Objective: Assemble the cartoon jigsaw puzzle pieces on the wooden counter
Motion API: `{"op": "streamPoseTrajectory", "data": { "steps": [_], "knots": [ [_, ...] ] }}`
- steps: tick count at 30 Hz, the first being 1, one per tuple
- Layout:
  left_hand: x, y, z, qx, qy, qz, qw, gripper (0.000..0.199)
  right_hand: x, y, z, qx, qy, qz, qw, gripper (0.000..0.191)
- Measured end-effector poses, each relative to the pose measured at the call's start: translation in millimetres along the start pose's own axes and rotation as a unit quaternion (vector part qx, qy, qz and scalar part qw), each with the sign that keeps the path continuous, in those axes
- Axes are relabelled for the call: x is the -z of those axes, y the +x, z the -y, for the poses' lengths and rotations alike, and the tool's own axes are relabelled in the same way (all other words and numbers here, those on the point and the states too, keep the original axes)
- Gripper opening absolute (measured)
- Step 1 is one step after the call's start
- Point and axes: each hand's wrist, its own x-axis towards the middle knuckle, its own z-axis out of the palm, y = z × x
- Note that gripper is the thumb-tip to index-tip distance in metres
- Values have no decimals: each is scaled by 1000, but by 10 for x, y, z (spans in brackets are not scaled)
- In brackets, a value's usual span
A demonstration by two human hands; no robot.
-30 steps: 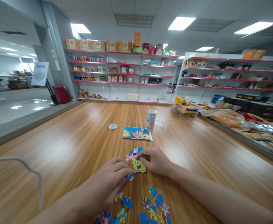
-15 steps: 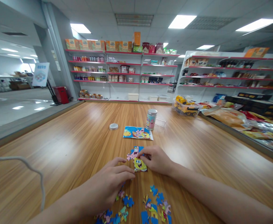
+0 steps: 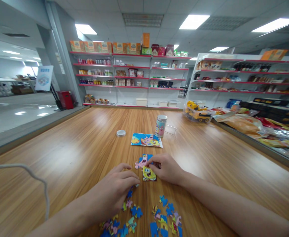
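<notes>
My right hand [image 3: 168, 169] is closed in a pinch at the right edge of a partly joined jigsaw puzzle [image 3: 149, 174], its fingertips on a puzzle piece between the pink character and the yellow face. My left hand [image 3: 121, 184] hovers low just left of that section, fingers bent. At its fingertips a small pale puzzle piece [image 3: 136, 185] peeks out; the thumb is hidden. Nearer to me lie loose puzzle pieces in two groups, one on the left [image 3: 136, 211] partly beneath my left hand and one on the right [image 3: 163, 222].
Beyond the puzzle lies a picture card [image 3: 144, 140], with a cartoon-printed can [image 3: 161, 126] at its right end. A silver lid [image 3: 121, 133] and a clear stand [image 3: 171, 130] are nearby. A white cable [image 3: 42, 179] curves at left; a bin of toy trucks [image 3: 198, 115] stands far right.
My left hand has drawn slightly left, away from the joined section, and a small piece now shows at its fingertips. My right hand stays in its pinch at the puzzle.
</notes>
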Motion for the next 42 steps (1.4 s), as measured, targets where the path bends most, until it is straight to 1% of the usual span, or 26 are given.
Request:
{"op": "streamPoseTrajectory", "data": {
  "steps": [5, 9, 12, 17, 19, 23, 25, 27, 30, 33, 35, 39, 42],
  "knots": [
    [-6, 3, 23, 45, 18, -29, 998, 30, -5, 4, -18, 5, -4, 4, 1000, 23],
    [-9, -18, 63, 73, 38, -44, 996, 26, 7, 10, -20, 4, -8, 7, 1000, 24],
    [-19, -29, 102, 73, 40, -56, 995, 25, 13, 19, -7, -1, -10, 8, 1000, 23],
    [-20, -15, 116, 35, 22, -60, 997, 24, 12, 13, 11, -3, -12, 12, 1000, 23],
    [-13, -7, 105, 33, 18, -51, 998, 19, 10, 3, 13, -2, -13, 11, 1000, 22],
    [10, -7, 77, 72, 18, -23, 997, 5, 8, -10, 16, -4, -10, 10, 1000, 23],
    [25, -15, 56, 78, 18, -19, 997, 10, 12, -9, 20, -5, -8, 10, 1000, 23],
    [45, -24, 23, 59, 5, -10, 998, 14, 18, -6, 25, -8, -10, 10, 1000, 23],
    [77, -33, -48, 19, -20, 26, 999, 7, 26, -4, 29, -9, -10, 13, 1000, 22],
    [95, -30, -117, 19, -25, 70, 997, 9, 22, -4, 22, 0, -5, 11, 1000, 23],
    [96, -28, -142, 26, -26, 84, 996, 7, 13, -4, 12, 5, -1, 10, 1000, 25],
    [97, -30, -150, 31, -32, 78, 996, 3, -1, -4, -11, 7, -1, 11, 1000, 26],
    [87, -35, -139, 44, -48, 62, 996, 8, -4, -7, -25, 9, -4, 12, 1000, 26]
  ]
}}
